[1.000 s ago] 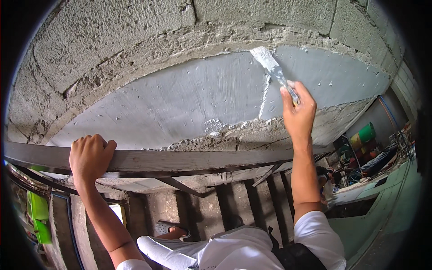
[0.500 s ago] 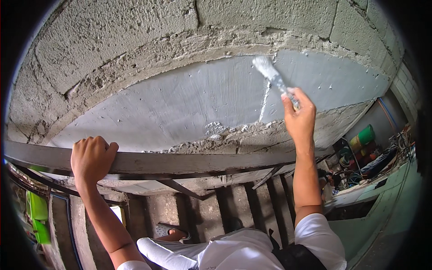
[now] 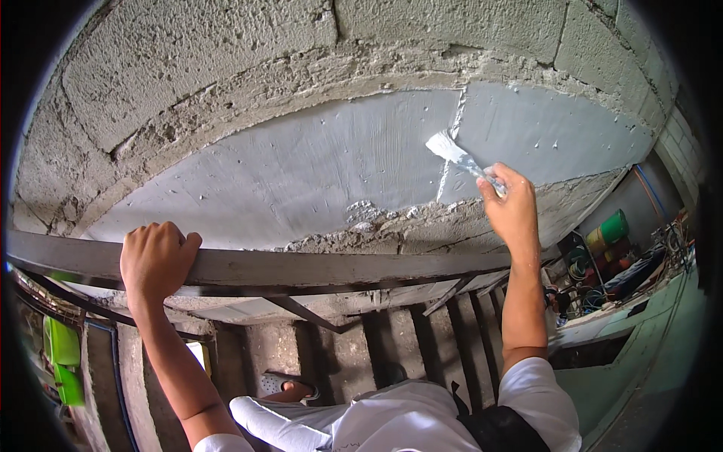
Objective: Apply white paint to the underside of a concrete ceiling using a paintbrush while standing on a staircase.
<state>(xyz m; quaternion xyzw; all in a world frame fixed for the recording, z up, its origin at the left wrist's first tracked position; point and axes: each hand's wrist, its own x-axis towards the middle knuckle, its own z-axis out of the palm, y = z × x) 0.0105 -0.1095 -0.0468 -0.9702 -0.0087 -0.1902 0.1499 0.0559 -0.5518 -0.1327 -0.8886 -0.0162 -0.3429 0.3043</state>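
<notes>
My right hand (image 3: 514,207) grips the handle of a paintbrush (image 3: 465,160), its bristles coated white. The brush tip lies against the smooth grey painted panel (image 3: 324,162) on the wall, beside a rough white vertical seam (image 3: 458,113). Streaks and small lumps show on the paint. My left hand (image 3: 158,260) is closed over the dark handrail (image 3: 324,271), which runs across between me and the wall. Its fingers wrap over the top of the rail.
Bare concrete blocks (image 3: 211,68) surround the painted panel. Below the rail, concrete steps (image 3: 331,354) descend, and my foot in a grey clog (image 3: 290,386) stands on one. At right lie a green drum (image 3: 612,226) and tangled cables. Bright green containers (image 3: 64,354) stand at far left.
My right hand and the paintbrush have moved down along the seam, and the brush is tilted flatter. The left hand keeps its hold on the rail.
</notes>
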